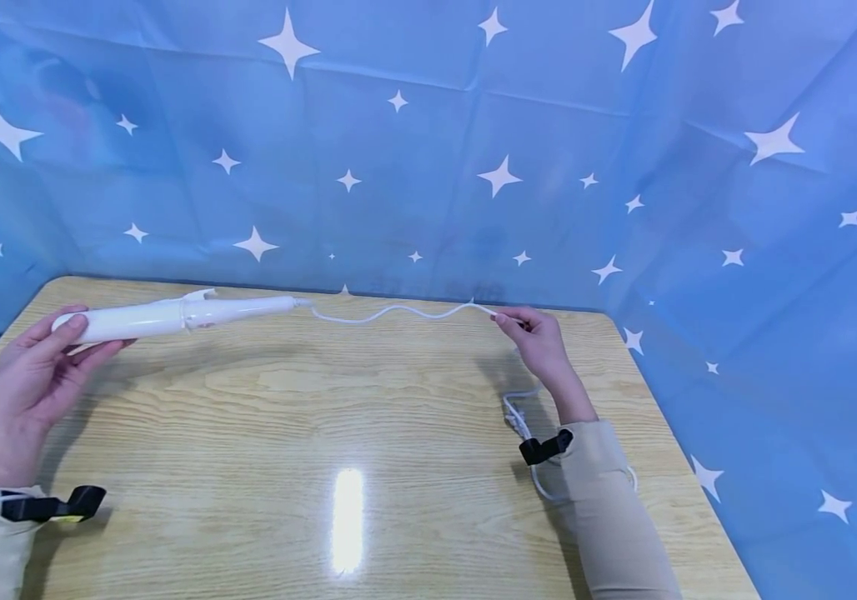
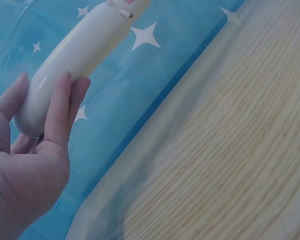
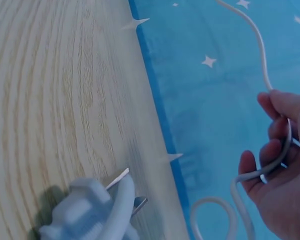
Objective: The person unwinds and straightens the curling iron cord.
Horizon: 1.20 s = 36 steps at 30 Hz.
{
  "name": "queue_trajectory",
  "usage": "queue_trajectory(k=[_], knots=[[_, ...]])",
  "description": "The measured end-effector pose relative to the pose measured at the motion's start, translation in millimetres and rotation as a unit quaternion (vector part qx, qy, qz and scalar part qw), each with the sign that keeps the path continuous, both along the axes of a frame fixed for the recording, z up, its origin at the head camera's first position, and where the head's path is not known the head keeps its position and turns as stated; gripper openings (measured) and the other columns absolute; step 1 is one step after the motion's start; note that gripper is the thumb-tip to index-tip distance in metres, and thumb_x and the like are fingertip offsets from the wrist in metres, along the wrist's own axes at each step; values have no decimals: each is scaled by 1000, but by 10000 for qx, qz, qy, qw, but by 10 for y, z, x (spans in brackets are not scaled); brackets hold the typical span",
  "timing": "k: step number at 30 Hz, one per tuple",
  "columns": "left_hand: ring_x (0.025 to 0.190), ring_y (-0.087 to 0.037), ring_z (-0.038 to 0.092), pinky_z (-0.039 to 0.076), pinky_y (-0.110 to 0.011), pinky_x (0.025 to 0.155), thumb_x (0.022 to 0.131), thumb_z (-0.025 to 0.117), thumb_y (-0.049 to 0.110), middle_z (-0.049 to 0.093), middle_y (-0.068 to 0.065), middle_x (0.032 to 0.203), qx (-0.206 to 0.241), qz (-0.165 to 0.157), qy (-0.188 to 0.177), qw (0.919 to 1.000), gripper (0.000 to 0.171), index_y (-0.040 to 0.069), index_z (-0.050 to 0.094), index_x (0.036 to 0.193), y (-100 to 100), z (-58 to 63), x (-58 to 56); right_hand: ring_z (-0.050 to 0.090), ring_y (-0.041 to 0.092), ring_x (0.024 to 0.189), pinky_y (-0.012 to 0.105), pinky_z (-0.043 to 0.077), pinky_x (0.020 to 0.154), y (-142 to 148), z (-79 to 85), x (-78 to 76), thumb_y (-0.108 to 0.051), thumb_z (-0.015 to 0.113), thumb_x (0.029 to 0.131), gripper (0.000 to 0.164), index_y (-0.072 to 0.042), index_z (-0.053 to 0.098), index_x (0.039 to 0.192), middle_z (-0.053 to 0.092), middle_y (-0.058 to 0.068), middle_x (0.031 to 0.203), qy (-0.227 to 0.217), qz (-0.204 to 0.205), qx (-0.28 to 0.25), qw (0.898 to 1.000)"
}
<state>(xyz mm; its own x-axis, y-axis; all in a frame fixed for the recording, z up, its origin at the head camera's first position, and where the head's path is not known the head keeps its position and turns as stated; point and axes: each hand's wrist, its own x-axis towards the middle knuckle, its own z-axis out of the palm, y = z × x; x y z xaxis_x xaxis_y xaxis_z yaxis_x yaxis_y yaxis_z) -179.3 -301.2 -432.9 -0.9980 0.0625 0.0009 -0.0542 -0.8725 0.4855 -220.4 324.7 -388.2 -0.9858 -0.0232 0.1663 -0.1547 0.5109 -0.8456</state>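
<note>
A white curling iron, with a thick rounded end, a small lever at its middle and a narrow handle, is held up over the far left of the table. My left hand grips its thick end, thumb on one side and fingers on the other, as the left wrist view shows. From the narrow end a white cord runs in gentle waves to my right hand. Thumb and forefinger pinch the cord there, and in the right wrist view it continues across the curled fingers.
The cord's slack lies looped under my right forearm. A pale plug with a metal prong shows on the wooden table. Behind and to the right hangs a blue cloth with white stars.
</note>
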Motion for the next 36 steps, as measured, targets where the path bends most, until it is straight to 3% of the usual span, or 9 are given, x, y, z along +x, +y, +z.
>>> queue_trajectory(k=[5, 9, 11, 16, 27, 30, 33, 34, 36], knots=[[91, -45, 73, 60, -43, 88, 105, 51, 0, 69, -17, 109, -177, 80, -502, 9986, 25, 2, 69, 122, -39, -20, 3, 46, 17, 72, 28, 40, 59, 32, -24, -5, -24, 65, 104, 30, 1, 74, 118, 65, 12, 104, -94, -65, 62, 9999], [90, -34, 75, 60, -36, 89, 102, 61, 8, 65, -9, 108, -833, 339, -964, 9913, 22, 9, 66, 123, -49, -10, -1, 53, 16, 82, 32, 48, 69, 43, -57, -19, -24, 65, 104, 31, 1, 73, 121, 67, 12, 111, -300, -5, 73, 9995], [86, -28, 75, 61, -33, 87, 99, 67, 13, 63, -6, 104, -1384, 519, -1229, 9814, 20, 12, 67, 119, -46, 2, -16, 57, 15, 88, 36, 52, 78, 41, -77, -28, -22, 64, 104, 30, 2, 72, 122, 68, 15, 115, -397, 53, 84, 9992], [71, -22, 75, 63, -26, 72, 90, 80, 24, 64, -1, 88, -2766, 862, -1696, 9420, 15, 18, 71, 100, -35, 32, -65, 60, 17, 95, 39, 55, 85, 25, -136, -56, -14, 64, 104, 27, 7, 71, 119, 69, 23, 118, -534, 224, 310, 9978], [63, -15, 73, 62, -20, 61, 79, 88, 36, 66, 2, 73, -3351, 1132, -2301, 9066, 26, 20, 69, 84, -130, -26, -187, 60, 24, 92, 34, 52, 77, -32, -173, -125, -18, 63, 104, 24, 1, 75, 114, 70, 17, 115, -572, 503, 836, 9936], [60, -14, 73, 61, -20, 59, 79, 87, 36, 64, 3, 70, -3415, 1195, -2486, 8985, 46, 14, 71, 116, -127, -11, -212, 60, 25, 93, 36, 52, 77, -45, -167, -137, -18, 63, 105, 24, 0, 75, 114, 70, 16, 115, -606, 559, 873, 9928], [58, -12, 71, 60, -20, 55, 80, 86, 40, 63, 5, 68, -3571, 1279, -2674, 8858, 84, 7, 47, 147, -129, -6, -239, 60, 23, 91, 34, 52, 75, -43, -187, -155, -17, 63, 105, 24, 1, 75, 113, 70, 15, 113, -567, 639, 882, 9924], [57, -11, 70, 60, -19, 54, 80, 85, 42, 62, 5, 67, -3637, 1302, -2748, 8805, 88, 9, 42, 149, -134, -8, -247, 59, 23, 90, 33, 51, 74, -40, -203, -165, -17, 63, 104, 23, 1, 76, 113, 70, 15, 112, -553, 664, 881, 9924], [55, -10, 69, 59, -19, 51, 81, 84, 42, 63, 4, 65, -3705, 1354, -2761, 8765, 69, 10, 53, 134, -157, -25, -267, 59, 22, 89, 31, 51, 73, -40, -234, -179, -17, 64, 104, 23, 1, 76, 113, 71, 15, 111, -543, 702, 870, 9922]])
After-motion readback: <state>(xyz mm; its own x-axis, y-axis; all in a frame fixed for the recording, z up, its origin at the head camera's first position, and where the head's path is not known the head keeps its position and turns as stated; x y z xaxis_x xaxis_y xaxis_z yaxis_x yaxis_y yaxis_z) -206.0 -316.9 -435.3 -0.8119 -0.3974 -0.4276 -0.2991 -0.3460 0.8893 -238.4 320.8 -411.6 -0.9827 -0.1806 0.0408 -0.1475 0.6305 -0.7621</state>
